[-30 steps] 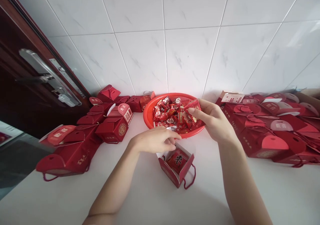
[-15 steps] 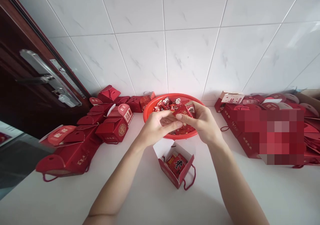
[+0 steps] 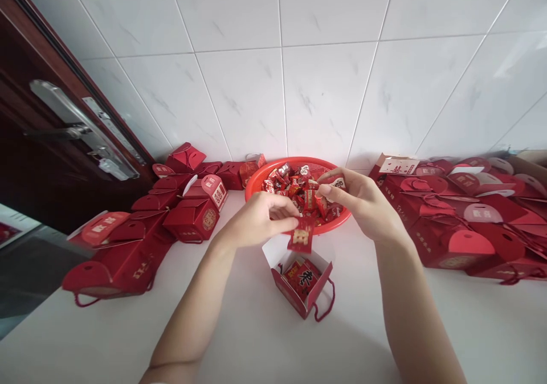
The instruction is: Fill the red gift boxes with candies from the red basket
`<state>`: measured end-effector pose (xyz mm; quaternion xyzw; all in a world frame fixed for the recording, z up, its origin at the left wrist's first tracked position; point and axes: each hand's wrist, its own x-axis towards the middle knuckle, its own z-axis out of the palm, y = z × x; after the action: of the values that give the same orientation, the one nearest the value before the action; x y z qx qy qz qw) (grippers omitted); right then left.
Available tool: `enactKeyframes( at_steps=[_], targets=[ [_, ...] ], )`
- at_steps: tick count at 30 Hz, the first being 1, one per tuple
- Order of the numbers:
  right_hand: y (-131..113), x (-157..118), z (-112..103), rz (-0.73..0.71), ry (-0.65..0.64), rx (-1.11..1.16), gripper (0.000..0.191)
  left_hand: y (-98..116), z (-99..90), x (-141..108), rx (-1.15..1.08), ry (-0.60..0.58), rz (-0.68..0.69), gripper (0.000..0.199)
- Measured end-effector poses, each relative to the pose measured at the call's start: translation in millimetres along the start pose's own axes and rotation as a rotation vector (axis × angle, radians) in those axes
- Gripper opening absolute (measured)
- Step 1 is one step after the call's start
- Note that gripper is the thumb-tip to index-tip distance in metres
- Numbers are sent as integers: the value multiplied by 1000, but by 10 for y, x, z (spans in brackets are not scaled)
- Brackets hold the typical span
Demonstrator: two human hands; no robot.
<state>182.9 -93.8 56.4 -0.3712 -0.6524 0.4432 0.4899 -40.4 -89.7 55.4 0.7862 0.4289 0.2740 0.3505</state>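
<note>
1. Currently, the left hand (image 3: 269,217) pinches a red packet (image 3: 301,239) over the far side of the open box (image 3: 286,293).
2. Beyond the box, the right hand (image 3: 362,204) probably grips a wrapped sweet (image 3: 337,184), partly hidden by fingers.

Packet (image 3: 301,239) (red) has moved nearer box (image 3: 289,294).

Open box (image 3: 287,294) on white counter (image 3: 265,344): way in from above, hindered at back by red packet (image 3: 301,241) in left hand (image 3: 260,220). Right hand (image 3: 358,203) blocks right side of red basket (image 3: 253,188); left side reachable from above. Tiled wall (image 3: 320,99) bars far side. Red boxes crowd counter's left (image 3: 190,220) and right (image 3: 440,247). Bare passage between forearms.
</note>
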Motion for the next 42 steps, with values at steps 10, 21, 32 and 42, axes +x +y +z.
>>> enactKeyframes(
  at_steps=[10,21,32,42],
  targets=[
    [4,18,38,23,24,23,15,-45,141,32,295,-383,35,21],
    [-20,24,70,-50,-98,-66,16,-64,-84,-52,548,-207,-193,15],
    [-38,-3,59,-64,-224,-44,12,-54,3,-129,562,-375,-217,24],
    [-236,-167,-84,-85,-358,-8,8,103,42,-148,334,-599,111,30]
  ],
)
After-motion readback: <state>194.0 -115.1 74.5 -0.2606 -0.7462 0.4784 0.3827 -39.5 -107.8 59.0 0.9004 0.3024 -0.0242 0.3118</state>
